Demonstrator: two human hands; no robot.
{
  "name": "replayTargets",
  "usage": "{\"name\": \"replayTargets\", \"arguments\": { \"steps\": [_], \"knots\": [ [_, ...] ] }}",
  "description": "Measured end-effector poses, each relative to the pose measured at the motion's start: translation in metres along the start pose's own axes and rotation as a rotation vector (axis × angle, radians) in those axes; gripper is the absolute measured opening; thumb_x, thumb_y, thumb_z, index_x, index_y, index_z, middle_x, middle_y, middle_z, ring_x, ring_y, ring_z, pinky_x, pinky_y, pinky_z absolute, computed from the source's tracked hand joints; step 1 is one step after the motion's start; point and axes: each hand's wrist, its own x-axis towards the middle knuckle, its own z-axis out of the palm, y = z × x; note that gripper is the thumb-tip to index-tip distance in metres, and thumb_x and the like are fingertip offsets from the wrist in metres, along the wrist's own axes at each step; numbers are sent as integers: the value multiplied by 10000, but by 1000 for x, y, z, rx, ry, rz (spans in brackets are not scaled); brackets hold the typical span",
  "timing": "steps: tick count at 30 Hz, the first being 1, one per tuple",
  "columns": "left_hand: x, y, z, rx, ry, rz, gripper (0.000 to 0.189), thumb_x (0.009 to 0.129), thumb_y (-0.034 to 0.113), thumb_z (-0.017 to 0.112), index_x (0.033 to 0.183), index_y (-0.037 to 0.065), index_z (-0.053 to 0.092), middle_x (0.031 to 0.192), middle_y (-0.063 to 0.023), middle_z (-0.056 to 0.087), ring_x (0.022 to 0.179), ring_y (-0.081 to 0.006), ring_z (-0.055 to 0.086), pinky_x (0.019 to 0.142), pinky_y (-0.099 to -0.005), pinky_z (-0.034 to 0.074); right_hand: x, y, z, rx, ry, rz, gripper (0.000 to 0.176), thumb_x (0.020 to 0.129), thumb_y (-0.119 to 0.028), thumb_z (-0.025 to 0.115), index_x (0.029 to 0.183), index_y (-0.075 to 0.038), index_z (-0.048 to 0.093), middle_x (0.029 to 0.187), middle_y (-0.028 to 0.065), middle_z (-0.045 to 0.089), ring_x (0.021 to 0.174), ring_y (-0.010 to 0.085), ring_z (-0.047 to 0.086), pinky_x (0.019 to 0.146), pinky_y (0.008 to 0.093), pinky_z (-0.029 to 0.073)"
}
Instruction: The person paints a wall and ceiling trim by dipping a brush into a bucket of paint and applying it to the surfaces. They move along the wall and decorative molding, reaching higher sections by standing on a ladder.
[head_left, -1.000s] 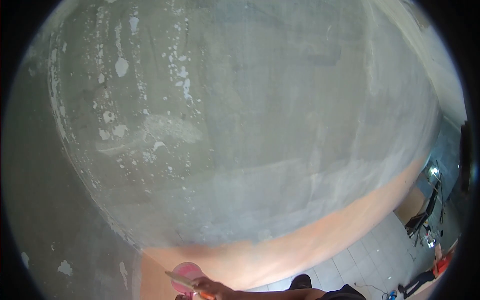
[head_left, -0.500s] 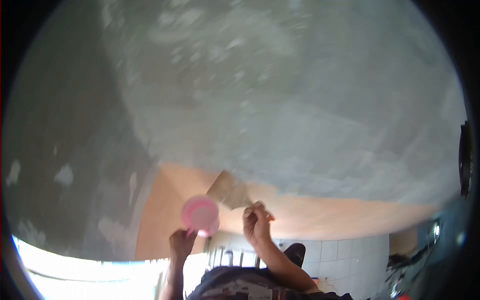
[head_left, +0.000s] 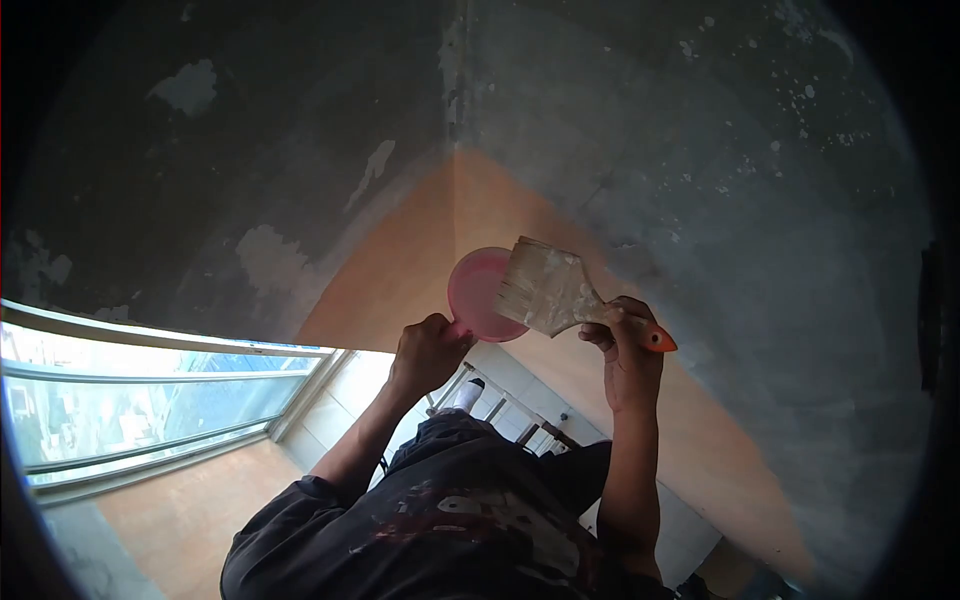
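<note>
A pink plastic dipper [head_left: 472,290] is held up by its short handle in my left hand [head_left: 430,355], whose fingers are wrapped round it. My right hand [head_left: 630,350] grips a wide paintbrush [head_left: 548,285] by its handle, which ends in an orange tip with a hole. The bristles look pale and crusted. They point left and overlap the right side of the dipper's bowl in this view. Beyond both hands, the wall corner carries a peach-coloured lower band [head_left: 400,270] below dark grey wall [head_left: 640,130].
Pale patches [head_left: 270,258] mark the grey wall on the left. A bright window [head_left: 160,395] with metal bars stands at lower left. Below me are ladder rungs [head_left: 520,415], with a foot [head_left: 468,393] on them, and a white tiled floor [head_left: 330,425].
The view has turned to the wall corner, with the window coming further into sight. The brush has swung from in front of the wall to over the dipper. Both hands keep their holds.
</note>
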Motion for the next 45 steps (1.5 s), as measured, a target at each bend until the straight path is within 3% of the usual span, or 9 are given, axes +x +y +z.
{"name": "replayTargets", "arguments": {
  "steps": [3,8,11,14,21,23,35,39,45],
  "knots": [
    [1,-3,1,2,-15,-16,329,795,256,757,836,-46,634,720,-212,651,691,-359,671,621,-413,523,8,5,13,-372,-127,38,154,824,4,683,956,7,606,864,63,626,715,158,651,683,289,562],
    [2,1,0,3,-86,-26,358,826,305,727,811,-33,612,738,-214,647,729,-378,663,645,-419,520,22,27,26,-773,-214,-177,120,792,-13,684,906,11,655,861,63,688,746,150,679,710,293,553],
    [2,-11,14,33,-93,85,357,838,313,712,816,-30,615,734,-213,640,736,-383,657,659,-426,516,30,37,36,-974,-287,-474,151,754,-66,718,898,-24,700,865,135,720,762,246,711,686,348,549],
    [1,-16,23,-5,-92,112,344,839,305,711,822,-26,618,731,-212,632,729,-391,651,657,-435,513,37,45,37,-1106,-292,-467,127,752,-120,731,859,-54,712,775,144,701,692,288,695,646,349,546],
    [-3,-6,25,-21,-139,9,344,838,300,712,832,-29,611,759,-221,631,732,-392,650,650,-443,512,43,51,40,-1181,-308,-383,123,761,-181,732,806,-68,709,704,147,676,646,322,672,611,378,537],
    [-4,-9,26,-26,-136,48,325,839,280,710,851,-27,607,764,-225,632,735,-397,648,653,-446,513,44,54,39,-1230,-311,-336,142,733,-123,742,848,-48,709,744,146,691,670,269,686,652,347,540],
    [-2,-14,29,-1,-139,-3,315,848,271,702,878,-27,606,781,-220,627,764,-411,648,647,-454,520,41,69,38,-1231,-271,-231,168,752,-165,744,860,-37,723,726,155,688,672,267,689,664,338,540],
    [-3,-14,27,6,-130,-15,326,848,288,704,878,-22,607,790,-219,628,758,-407,650,641,-454,521,40,65,37,-1062,-224,-230,164,758,-160,739,858,-31,723,721,149,688,670,265,688,661,334,538],
    [-1,-11,24,-10,-143,-24,340,846,301,710,860,-21,601,769,-225,630,753,-407,651,640,-450,521,46,79,34,-1288,-243,-319,139,781,-123,715,870,-17,720,749,138,704,679,207,695,662,313,539]
  ]
}}
